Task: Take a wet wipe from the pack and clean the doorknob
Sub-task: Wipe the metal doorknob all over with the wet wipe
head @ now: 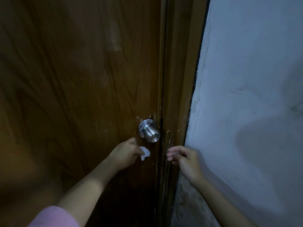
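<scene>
A round silver doorknob sticks out of a brown wooden door, close to the door's right edge. My left hand is just below and left of the knob, closed on a small bunched white wet wipe. The wipe is a short gap below the knob, not touching it. My right hand hovers in front of the door frame, lower right of the knob, fingers loosely curled and holding nothing. The wipe pack is not in view.
The brown door frame runs down beside the door, with pale scuffs and chipped spots near the knob. A rough whitish wall fills the right side. The scene is dim. A pink sleeve shows at the bottom left.
</scene>
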{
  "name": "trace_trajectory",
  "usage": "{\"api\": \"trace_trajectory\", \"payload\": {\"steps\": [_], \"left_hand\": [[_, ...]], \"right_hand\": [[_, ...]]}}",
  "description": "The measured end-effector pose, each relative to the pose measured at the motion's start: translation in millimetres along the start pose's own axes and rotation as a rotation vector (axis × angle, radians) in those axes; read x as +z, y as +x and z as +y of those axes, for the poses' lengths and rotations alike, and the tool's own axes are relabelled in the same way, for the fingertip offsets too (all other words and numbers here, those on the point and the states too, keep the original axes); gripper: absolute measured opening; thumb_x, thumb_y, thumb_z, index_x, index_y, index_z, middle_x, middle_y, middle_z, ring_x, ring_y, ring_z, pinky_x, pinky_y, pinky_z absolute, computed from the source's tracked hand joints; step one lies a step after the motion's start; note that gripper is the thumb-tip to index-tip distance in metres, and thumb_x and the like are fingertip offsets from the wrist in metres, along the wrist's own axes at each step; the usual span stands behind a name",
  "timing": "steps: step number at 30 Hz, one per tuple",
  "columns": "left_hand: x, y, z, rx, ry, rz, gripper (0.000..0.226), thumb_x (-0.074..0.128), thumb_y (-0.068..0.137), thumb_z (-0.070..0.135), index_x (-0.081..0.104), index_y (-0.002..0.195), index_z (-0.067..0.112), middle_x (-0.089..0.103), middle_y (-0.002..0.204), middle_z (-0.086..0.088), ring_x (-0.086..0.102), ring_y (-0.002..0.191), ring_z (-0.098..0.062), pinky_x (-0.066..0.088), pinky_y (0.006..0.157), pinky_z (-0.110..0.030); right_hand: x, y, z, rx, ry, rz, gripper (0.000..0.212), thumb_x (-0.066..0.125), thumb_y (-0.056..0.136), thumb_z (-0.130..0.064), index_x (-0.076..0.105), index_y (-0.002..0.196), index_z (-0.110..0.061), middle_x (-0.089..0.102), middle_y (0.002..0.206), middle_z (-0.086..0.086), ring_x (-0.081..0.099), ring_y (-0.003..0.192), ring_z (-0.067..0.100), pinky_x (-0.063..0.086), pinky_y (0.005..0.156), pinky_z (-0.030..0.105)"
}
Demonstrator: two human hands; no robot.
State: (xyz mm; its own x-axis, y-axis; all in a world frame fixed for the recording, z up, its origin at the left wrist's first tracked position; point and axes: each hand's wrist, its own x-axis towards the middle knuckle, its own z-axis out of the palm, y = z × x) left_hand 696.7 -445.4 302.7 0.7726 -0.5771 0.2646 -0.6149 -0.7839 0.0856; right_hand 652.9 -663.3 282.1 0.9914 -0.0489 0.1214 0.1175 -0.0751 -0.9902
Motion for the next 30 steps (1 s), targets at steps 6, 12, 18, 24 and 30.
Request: {"api": "trace_trajectory", "payload": {"steps": [6,12,18,24,30], "left_hand": [[4,-14,11,-0.120,-0.314,0.417,0.022,0.067,0.079,0.011,0.070,0.099,0.019,0.066,0.094,0.013,0.053,0.088,0.002,0.044,0.077,-0.008],[-17,-2,42,-0.256,-0.514,0.768,0.023,0.069,0.077,0.011,0.069,0.100,0.014,0.066,0.094,0.007,0.065,0.081,-0.006,0.053,0.069,-0.013],[-24,-2,70,-0.409,-1.017,0.725,0.020,0.063,0.082,0.011,0.063,0.096,0.025,0.067,0.094,0.010,0.066,0.087,0.000,0.052,0.067,-0.011],[-34,-4,68,-0.263,-1.418,0.363,0.028,0.048,0.088,0.013,0.064,0.105,0.027,0.071,0.100,0.011,0.064,0.099,-0.005,0.053,0.082,-0.017],[-35,6,54,-0.404,-0.865,0.523,0.034,0.064,0.080,0.008,0.058,0.110,0.025,0.052,0.114,0.005,0.054,0.102,-0.006,0.052,0.073,-0.013]], "right_hand": [[10,5,-3,-0.041,-0.043,0.010,0.030,0.047,0.088,0.005,0.065,0.082,-0.019,0.067,0.077,0.006,0.063,0.072,0.016,0.051,0.069,0.029],[36,11,-26,-0.332,-0.151,0.175,0.028,0.054,0.087,-0.001,0.062,0.094,-0.027,0.066,0.094,0.001,0.063,0.084,0.006,0.053,0.072,0.017],[51,4,-39,-0.498,-0.115,0.085,0.027,0.059,0.087,-0.016,0.064,0.114,-0.014,0.066,0.105,-0.003,0.062,0.096,0.003,0.052,0.074,0.012],[43,18,-38,-0.451,-0.196,0.044,0.033,0.064,0.083,-0.014,0.060,0.116,-0.016,0.069,0.110,0.004,0.064,0.097,0.007,0.054,0.081,0.021],[33,42,-58,-0.634,-0.468,0.173,0.025,0.064,0.083,-0.006,0.067,0.107,-0.008,0.059,0.095,0.005,0.052,0.077,0.000,0.043,0.067,0.002]]}}
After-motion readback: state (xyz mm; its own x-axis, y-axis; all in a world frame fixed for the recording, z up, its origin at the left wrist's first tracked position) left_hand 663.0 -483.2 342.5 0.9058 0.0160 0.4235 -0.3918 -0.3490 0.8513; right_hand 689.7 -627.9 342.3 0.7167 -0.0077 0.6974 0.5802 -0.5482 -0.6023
